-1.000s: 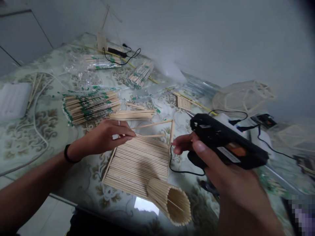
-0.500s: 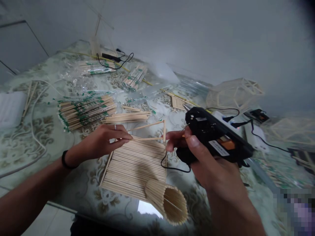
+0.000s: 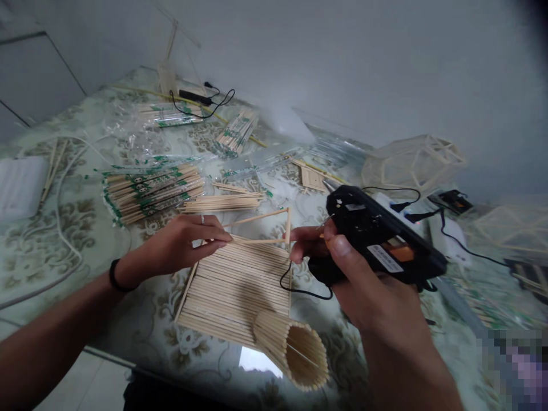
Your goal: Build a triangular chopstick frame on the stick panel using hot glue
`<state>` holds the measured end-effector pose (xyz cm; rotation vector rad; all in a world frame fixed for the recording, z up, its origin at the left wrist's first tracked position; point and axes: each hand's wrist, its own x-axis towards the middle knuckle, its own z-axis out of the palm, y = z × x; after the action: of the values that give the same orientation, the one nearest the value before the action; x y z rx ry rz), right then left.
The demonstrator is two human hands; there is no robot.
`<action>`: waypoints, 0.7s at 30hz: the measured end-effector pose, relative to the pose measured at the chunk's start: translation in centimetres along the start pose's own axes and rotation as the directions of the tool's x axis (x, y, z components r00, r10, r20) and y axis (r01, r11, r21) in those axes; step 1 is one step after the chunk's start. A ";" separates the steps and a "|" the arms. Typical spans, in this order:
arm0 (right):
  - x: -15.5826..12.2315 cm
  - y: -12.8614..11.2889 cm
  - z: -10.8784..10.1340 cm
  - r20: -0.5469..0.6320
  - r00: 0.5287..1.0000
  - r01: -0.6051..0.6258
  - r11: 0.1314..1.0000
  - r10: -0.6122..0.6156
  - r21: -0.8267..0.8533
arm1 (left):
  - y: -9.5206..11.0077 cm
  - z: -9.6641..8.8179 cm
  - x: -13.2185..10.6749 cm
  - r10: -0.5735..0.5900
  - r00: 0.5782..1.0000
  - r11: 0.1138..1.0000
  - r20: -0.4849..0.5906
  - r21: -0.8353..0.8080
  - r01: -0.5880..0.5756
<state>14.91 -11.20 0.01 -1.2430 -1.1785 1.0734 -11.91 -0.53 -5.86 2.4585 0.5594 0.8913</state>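
Observation:
A flat panel of wooden sticks [image 3: 231, 285] lies on the table, with a stick frame [image 3: 288, 225] at its far edge. My left hand [image 3: 197, 237] pinches a stick of that far edge at the left corner, fingers closed. My right hand [image 3: 359, 279] is wrapped round a black glue gun [image 3: 385, 234] whose nozzle points up and away to the left. The right fingertips come close to the frame's right corner; whether they touch it I cannot tell. A round tube of sticks [image 3: 306, 357] rests at the panel's near right corner.
Bagged chopsticks [image 3: 154, 191] and a loose pile of sticks [image 3: 222, 202] lie beyond the panel. A power strip [image 3: 449, 240] with black plugs stands at right, by a stick lattice [image 3: 415, 162]. A white cable [image 3: 60, 211] runs along the left.
The view has shifted very slightly. The glue gun sits a little further right; both hands keep the same grip and the panel stays in place.

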 end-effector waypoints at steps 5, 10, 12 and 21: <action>-0.1 0.0 -0.3 -0.004 1.000 -0.019 0.995 0.019 -0.096 | 0.0 0.0 0.0 -0.007 1.000 1.000 0.013 0.004 0.007; -0.2 0.3 -0.3 0.008 1.000 -0.004 0.996 0.005 -0.094 | 0.0 -0.1 -0.1 -0.018 0.999 1.000 0.028 -0.004 0.018; -0.2 0.3 -0.2 0.004 1.000 0.002 0.995 -0.002 -0.104 | 0.0 -0.1 -0.2 -0.025 0.999 1.000 0.029 -0.011 0.025; -0.1 -0.1 0.2 -0.006 1.000 0.003 0.983 -0.004 -0.186 | 0.0 -0.1 -0.2 -0.006 1.000 1.000 0.019 -0.005 0.006</action>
<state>14.72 -11.31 0.14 -1.3860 -1.2989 0.9733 -12.15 -0.59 -5.91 2.4574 0.5566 0.8649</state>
